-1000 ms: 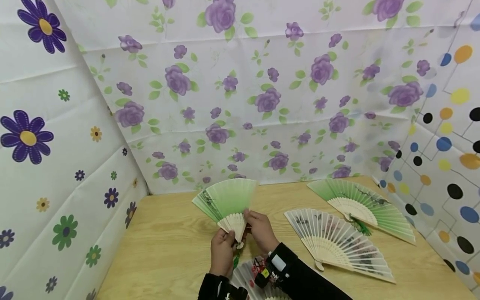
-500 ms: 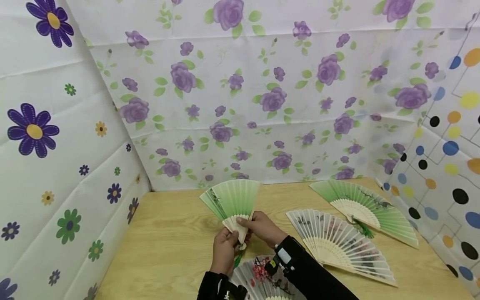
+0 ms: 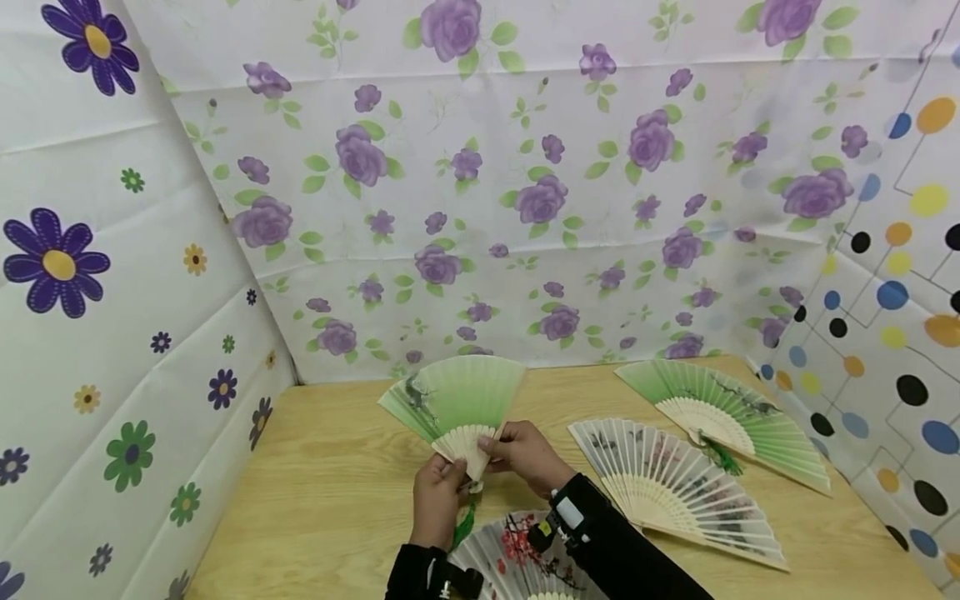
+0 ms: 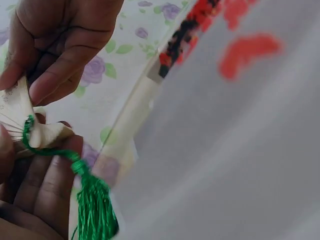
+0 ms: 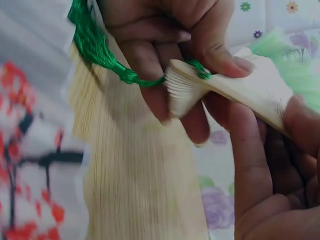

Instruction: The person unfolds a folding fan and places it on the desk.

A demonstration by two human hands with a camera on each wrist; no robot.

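A green paper fan (image 3: 456, 398) with pale bamboo ribs stands partly spread above the wooden table (image 3: 337, 492). My left hand (image 3: 448, 473) grips its base at the pivot (image 4: 46, 135) from the left. My right hand (image 3: 492, 446) pinches the rightmost guard rib just above the pivot (image 5: 186, 86). A green tassel (image 3: 464, 523) hangs from the pivot, below my left hand. In the right wrist view the left hand's fingers (image 5: 165, 40) curl round the rib ends, and the right hand's fingers (image 5: 260, 170) hold the guard from below.
A white fan with red blossoms (image 3: 516, 550) lies open under my forearms. Another white fan (image 3: 675, 490) and a green fan (image 3: 723, 412) lie open on the right of the table. Flowered cloth walls (image 3: 465, 208) close in the back and both sides.
The green fan has spread wider, its left edge swinging out to the left. Both hands stay at its base.
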